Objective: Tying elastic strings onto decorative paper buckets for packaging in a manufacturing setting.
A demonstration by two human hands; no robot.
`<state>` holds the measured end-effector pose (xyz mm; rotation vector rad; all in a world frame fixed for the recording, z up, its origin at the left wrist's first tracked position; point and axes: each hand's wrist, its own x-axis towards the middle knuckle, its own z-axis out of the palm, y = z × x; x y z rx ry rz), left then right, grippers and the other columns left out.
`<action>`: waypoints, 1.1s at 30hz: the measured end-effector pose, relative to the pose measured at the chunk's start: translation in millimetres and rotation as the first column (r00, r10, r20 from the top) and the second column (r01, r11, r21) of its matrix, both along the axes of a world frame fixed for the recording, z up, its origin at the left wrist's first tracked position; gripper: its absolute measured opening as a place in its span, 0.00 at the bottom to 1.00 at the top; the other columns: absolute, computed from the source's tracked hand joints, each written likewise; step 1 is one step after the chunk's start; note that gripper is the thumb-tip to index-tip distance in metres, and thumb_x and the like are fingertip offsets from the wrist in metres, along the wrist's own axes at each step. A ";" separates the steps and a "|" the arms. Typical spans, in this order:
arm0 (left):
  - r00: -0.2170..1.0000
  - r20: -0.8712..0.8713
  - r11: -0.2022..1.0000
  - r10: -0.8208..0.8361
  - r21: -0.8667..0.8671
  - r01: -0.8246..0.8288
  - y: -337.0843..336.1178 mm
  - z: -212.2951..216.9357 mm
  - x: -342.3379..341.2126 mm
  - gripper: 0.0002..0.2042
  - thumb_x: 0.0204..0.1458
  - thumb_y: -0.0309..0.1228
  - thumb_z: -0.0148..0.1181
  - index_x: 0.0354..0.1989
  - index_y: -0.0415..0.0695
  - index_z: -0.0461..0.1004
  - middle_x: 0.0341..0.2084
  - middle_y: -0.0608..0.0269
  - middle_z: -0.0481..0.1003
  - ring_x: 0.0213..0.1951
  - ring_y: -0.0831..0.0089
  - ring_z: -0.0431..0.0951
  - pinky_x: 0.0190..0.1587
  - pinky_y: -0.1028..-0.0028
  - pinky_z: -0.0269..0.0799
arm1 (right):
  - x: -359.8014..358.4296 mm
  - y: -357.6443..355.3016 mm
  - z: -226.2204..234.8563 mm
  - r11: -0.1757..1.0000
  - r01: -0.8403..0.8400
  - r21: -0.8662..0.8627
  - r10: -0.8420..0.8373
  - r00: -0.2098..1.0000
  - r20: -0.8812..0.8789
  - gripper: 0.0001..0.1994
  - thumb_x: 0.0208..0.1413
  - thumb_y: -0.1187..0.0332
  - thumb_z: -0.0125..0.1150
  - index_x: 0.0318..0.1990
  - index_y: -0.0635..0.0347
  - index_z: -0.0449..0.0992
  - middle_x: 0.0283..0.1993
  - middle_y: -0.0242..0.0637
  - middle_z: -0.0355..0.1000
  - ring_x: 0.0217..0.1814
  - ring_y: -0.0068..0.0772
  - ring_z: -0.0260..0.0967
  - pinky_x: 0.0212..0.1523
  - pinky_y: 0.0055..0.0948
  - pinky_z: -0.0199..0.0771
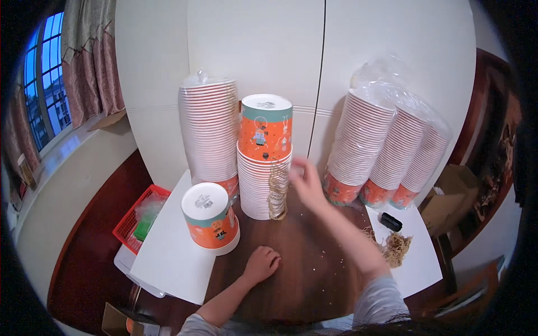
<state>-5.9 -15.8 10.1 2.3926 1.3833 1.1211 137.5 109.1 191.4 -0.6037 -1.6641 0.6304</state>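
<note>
My right hand (305, 180) is raised and blurred beside a stack of white paper cups (255, 187). An upside-down orange cup with a teal band (265, 127) sits on top of the stack. A coil of golden straw twine (277, 191) hangs in front of the stack, just left of my fingertips. The blur hides whether the fingers pinch it. My left hand (262, 263) rests on the dark wooden table (314, 269) with its fingers curled and nothing seen in it. Another orange cup (210, 217) stands upside down on a white board (168, 257), left of that hand.
A tall plastic-wrapped cup stack (208, 129) stands at the back left. Three wrapped stacks (386, 151) lean against the white wall at the right. A clump of straw (397, 247) and a small black object (390, 222) lie at the right. A red basket (136, 219) sits low at the left.
</note>
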 end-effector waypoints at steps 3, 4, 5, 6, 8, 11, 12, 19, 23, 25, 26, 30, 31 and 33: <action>0.983 -0.029 0.931 0.180 0.329 -0.161 -8.4 40.9 -2.6 0.05 0.38 0.27 0.57 0.26 0.46 0.70 0.28 0.61 0.68 0.34 0.62 0.69 0.35 0.64 0.65 | 30.7 -66.5 -66.0 0.999 -0.032 0.036 0.025 0.983 0.181 0.13 0.45 0.76 0.57 0.40 0.60 0.64 0.42 0.36 0.59 0.35 0.22 0.59 0.33 0.19 0.63; 0.967 0.058 0.885 0.246 0.392 -0.249 -10.8 49.0 -11.9 0.07 0.36 0.27 0.57 0.27 0.47 0.70 0.28 0.62 0.68 0.32 0.62 0.68 0.33 0.63 0.64 | 37.8 -87.5 -83.5 0.996 -0.077 -0.039 0.085 0.966 0.246 0.11 0.46 0.75 0.56 0.38 0.60 0.65 0.42 0.37 0.59 0.37 0.23 0.60 0.33 0.19 0.64; 0.931 0.035 0.858 0.364 0.377 -0.349 -17.6 68.3 -23.6 0.08 0.36 0.27 0.57 0.28 0.46 0.69 0.30 0.61 0.68 0.36 0.61 0.68 0.37 0.62 0.63 | 44.9 -99.7 -108.0 0.992 -0.114 -0.060 0.125 0.965 0.231 0.10 0.46 0.75 0.56 0.37 0.61 0.67 0.44 0.38 0.60 0.38 0.24 0.62 0.35 0.20 0.65; 0.886 0.016 0.825 0.463 0.357 -0.438 -22.2 87.9 -34.0 0.09 0.36 0.28 0.57 0.29 0.46 0.69 0.33 0.60 0.68 0.39 0.59 0.68 0.40 0.61 0.63 | 54.2 -114.4 -123.5 0.986 -0.092 -0.136 0.123 0.963 0.241 0.08 0.47 0.75 0.56 0.36 0.61 0.69 0.45 0.38 0.61 0.36 0.24 0.63 0.35 0.19 0.66; 0.651 0.073 0.533 0.756 0.509 -0.676 -19.4 112.6 -48.1 0.11 0.37 0.28 0.58 0.32 0.44 0.68 0.41 0.56 0.66 0.48 0.57 0.64 0.48 0.58 0.57 | 67.3 -131.4 -142.8 0.964 -0.065 -0.256 0.126 0.966 0.228 0.07 0.47 0.74 0.56 0.35 0.62 0.70 0.44 0.38 0.63 0.34 0.22 0.63 0.34 0.19 0.65; 0.593 -0.006 0.521 0.805 0.483 -0.703 -11.7 125.0 -73.3 0.11 0.39 0.29 0.57 0.33 0.43 0.67 0.45 0.54 0.64 0.54 0.57 0.58 0.52 0.53 0.52 | 72.5 -140.0 -161.2 0.972 0.005 -0.235 0.044 0.978 0.202 0.05 0.48 0.75 0.55 0.34 0.62 0.70 0.37 0.35 0.66 0.30 0.20 0.63 0.32 0.18 0.65; 0.670 -0.001 0.612 0.743 0.406 -0.678 -6.2 117.1 -85.6 0.11 0.39 0.29 0.58 0.33 0.42 0.66 0.44 0.54 0.64 0.54 0.57 0.58 0.52 0.53 0.52 | 71.8 -141.9 -166.3 0.971 0.027 -0.238 0.018 0.983 0.181 0.04 0.48 0.76 0.55 0.33 0.62 0.71 0.35 0.35 0.66 0.30 0.20 0.63 0.31 0.18 0.64; 0.787 0.195 0.740 0.585 0.267 -0.617 0.0 146.2 -103.1 0.11 0.38 0.25 0.59 0.29 0.37 0.64 0.29 0.52 0.65 0.34 0.54 0.66 0.38 0.63 0.61 | 75.9 -146.6 -177.4 0.969 0.030 -0.246 0.008 0.988 0.154 0.05 0.49 0.75 0.54 0.34 0.62 0.71 0.31 0.34 0.65 0.29 0.20 0.63 0.29 0.18 0.64; 0.821 0.101 0.776 0.562 0.279 -0.565 1.8 158.2 -114.9 0.08 0.40 0.24 0.56 0.27 0.38 0.65 0.27 0.52 0.68 0.33 0.55 0.68 0.36 0.64 0.63 | 78.1 -145.7 -177.6 0.964 0.039 -0.263 0.011 0.982 0.189 0.05 0.49 0.75 0.54 0.34 0.62 0.70 0.31 0.35 0.65 0.29 0.22 0.64 0.28 0.19 0.64; 0.837 0.014 0.805 0.547 0.265 -0.530 1.7 166.0 -115.5 0.07 0.41 0.25 0.56 0.27 0.38 0.64 0.26 0.52 0.68 0.34 0.55 0.68 0.37 0.64 0.63 | 77.7 -143.9 -177.6 0.965 0.036 -0.260 0.013 0.982 0.187 0.05 0.49 0.74 0.54 0.34 0.62 0.70 0.31 0.35 0.65 0.29 0.23 0.64 0.28 0.20 0.65; 0.809 0.070 0.790 0.583 0.185 -0.585 0.7 172.5 -112.7 0.07 0.42 0.25 0.55 0.27 0.38 0.65 0.26 0.52 0.69 0.35 0.55 0.69 0.37 0.63 0.63 | 79.0 -143.0 -178.3 0.966 0.049 -0.254 0.002 0.980 0.199 0.05 0.49 0.74 0.54 0.34 0.62 0.70 0.31 0.36 0.65 0.29 0.24 0.65 0.29 0.20 0.65; 0.811 0.021 0.774 0.584 0.288 -0.565 -1.4 179.2 -104.5 0.09 0.42 0.29 0.57 0.27 0.38 0.66 0.27 0.52 0.71 0.34 0.54 0.71 0.36 0.60 0.65 | 79.8 -142.3 -175.8 0.967 0.071 -0.246 -0.008 0.969 0.246 0.05 0.49 0.74 0.54 0.34 0.61 0.70 0.32 0.38 0.66 0.29 0.27 0.66 0.29 0.22 0.66; 0.819 -0.033 0.751 0.572 0.422 -0.508 0.8 180.0 -102.9 0.10 0.41 0.31 0.58 0.27 0.38 0.67 0.26 0.53 0.71 0.33 0.54 0.71 0.36 0.60 0.66 | 80.5 -139.8 -174.9 0.965 0.089 -0.246 -0.020 0.962 0.271 0.05 0.49 0.73 0.54 0.34 0.61 0.70 0.32 0.38 0.66 0.29 0.27 0.66 0.29 0.22 0.66; 0.820 -0.156 0.817 0.550 0.302 -0.491 -2.5 175.1 -104.5 0.11 0.40 0.32 0.59 0.26 0.38 0.68 0.27 0.53 0.71 0.33 0.55 0.71 0.36 0.61 0.66 | 79.2 -142.3 -172.8 0.955 0.075 -0.286 0.001 0.966 0.258 0.05 0.49 0.73 0.54 0.34 0.61 0.70 0.32 0.38 0.66 0.30 0.27 0.66 0.29 0.22 0.66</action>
